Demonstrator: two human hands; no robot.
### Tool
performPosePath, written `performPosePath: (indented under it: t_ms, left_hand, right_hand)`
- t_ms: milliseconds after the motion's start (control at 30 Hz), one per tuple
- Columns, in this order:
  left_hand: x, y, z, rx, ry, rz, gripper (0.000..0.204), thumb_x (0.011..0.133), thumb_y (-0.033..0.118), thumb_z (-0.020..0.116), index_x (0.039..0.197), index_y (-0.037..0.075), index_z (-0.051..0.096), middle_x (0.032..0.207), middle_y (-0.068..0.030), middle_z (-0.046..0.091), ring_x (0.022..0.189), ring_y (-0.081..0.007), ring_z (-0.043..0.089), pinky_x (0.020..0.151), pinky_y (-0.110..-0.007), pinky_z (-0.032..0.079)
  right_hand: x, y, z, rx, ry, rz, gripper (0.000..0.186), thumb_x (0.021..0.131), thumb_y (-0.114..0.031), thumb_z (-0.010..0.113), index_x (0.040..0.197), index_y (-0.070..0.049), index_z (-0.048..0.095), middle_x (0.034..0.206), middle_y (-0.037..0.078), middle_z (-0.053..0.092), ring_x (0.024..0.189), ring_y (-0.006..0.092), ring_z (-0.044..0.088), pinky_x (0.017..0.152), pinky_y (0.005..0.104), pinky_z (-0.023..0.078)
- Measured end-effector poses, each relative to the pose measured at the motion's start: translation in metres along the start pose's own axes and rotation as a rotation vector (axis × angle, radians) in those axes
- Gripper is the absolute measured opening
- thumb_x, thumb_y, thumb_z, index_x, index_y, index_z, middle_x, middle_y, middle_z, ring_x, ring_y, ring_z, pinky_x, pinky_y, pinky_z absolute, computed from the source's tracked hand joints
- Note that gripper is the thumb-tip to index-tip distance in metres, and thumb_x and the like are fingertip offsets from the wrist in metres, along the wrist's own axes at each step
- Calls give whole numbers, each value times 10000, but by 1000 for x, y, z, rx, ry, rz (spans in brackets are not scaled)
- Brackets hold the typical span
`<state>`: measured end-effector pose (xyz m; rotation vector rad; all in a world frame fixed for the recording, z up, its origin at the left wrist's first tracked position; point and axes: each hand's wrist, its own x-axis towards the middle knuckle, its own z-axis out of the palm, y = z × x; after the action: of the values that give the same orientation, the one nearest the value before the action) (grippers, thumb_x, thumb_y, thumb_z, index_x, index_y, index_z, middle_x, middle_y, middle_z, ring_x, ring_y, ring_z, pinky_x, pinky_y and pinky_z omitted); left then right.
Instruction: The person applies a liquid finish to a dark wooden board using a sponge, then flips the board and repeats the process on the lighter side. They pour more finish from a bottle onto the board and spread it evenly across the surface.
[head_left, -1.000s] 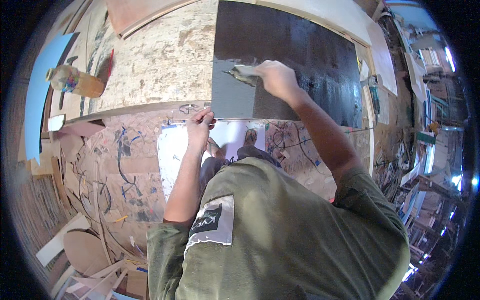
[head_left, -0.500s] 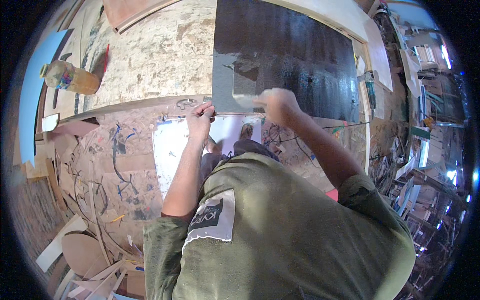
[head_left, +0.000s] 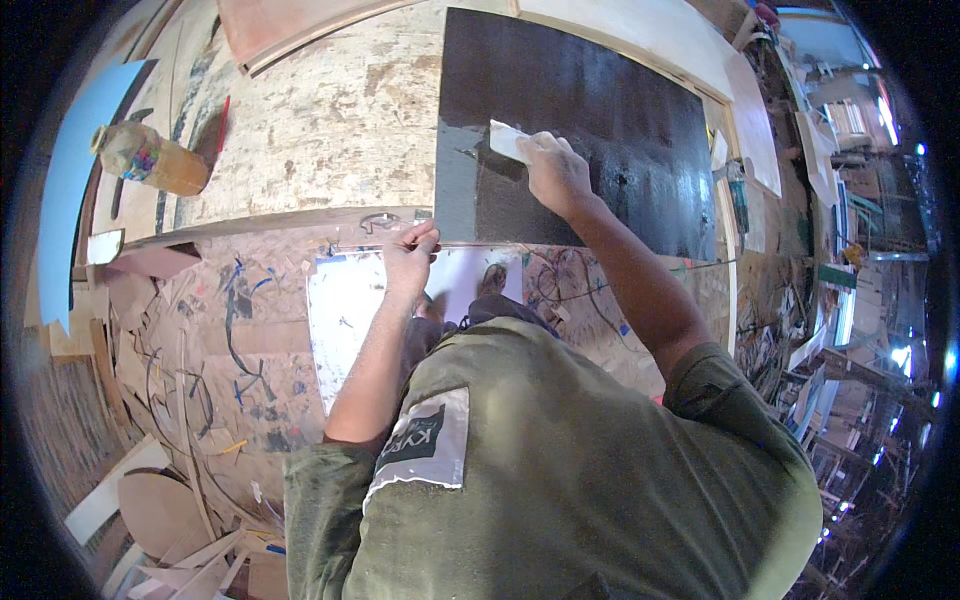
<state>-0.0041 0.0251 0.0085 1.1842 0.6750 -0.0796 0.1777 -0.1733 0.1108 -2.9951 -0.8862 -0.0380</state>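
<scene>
A dark panel (head_left: 560, 80) with a wet, glossy coat lies on the worktable; a duller grey strip (head_left: 458, 185) runs along its left side. Above the panel's left half, my right hand (head_left: 558, 172) is closed around a flat white spreader (head_left: 508, 140), whose far edge is against the dark surface. My left hand (head_left: 410, 262) is at the panel's near left corner, thumb and fingers pinched on its edge. Part of that grip is hidden by the fingers.
On the paint-worn worktable (head_left: 330, 130) stand a bottle of yellowish liquid (head_left: 150, 160) and a thin red stick (head_left: 222, 122). Pale boards (head_left: 640, 35) lie beyond the panel. A green-handled tool (head_left: 739, 195) is at its right. Wood offcuts (head_left: 160, 515) and cords litter the floor.
My right hand has moved the spreader away from the near edge, up over the panel, leaving a darker coated band below it. My left hand remains at the corner; the view has shifted slightly.
</scene>
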Motion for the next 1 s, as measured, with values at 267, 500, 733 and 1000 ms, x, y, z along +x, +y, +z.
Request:
performPosePath:
  t_ms: [267,500,733,1000]
  left_hand:
    - [-2,-3,0,-51,31,35,269,909,62,694,1166,-19,700,809,-8,664,706,-80,582,634,-233,475]
    - [-5,3,8,-119,77,22,266,908,42,692,1157,-50,690,799,-23,668,695,-92,591,644,-230,485]
    - [7,-17,4,-132,53,84,254,911,24,666,1151,-54,689,754,-17,659,677,-83,588,648,-234,488]
    - [2,-12,0,-58,44,74,262,908,36,667,1153,-53,691,740,-16,657,679,-73,586,662,-231,484]
  right_hand:
    - [35,-1,-11,-27,-131,321,211,794,-165,624,967,-89,719,954,151,720,918,371,697,799,481,554]
    - [56,-112,-13,173,-189,150,205,758,-175,644,883,-45,742,871,212,715,851,395,707,767,473,564]
    - [61,-70,-18,179,122,65,285,892,-281,587,997,-49,715,898,186,700,845,393,680,783,485,542]
    - [48,-9,2,3,86,-69,215,907,-203,571,1048,-150,724,970,129,700,929,346,674,829,468,532]
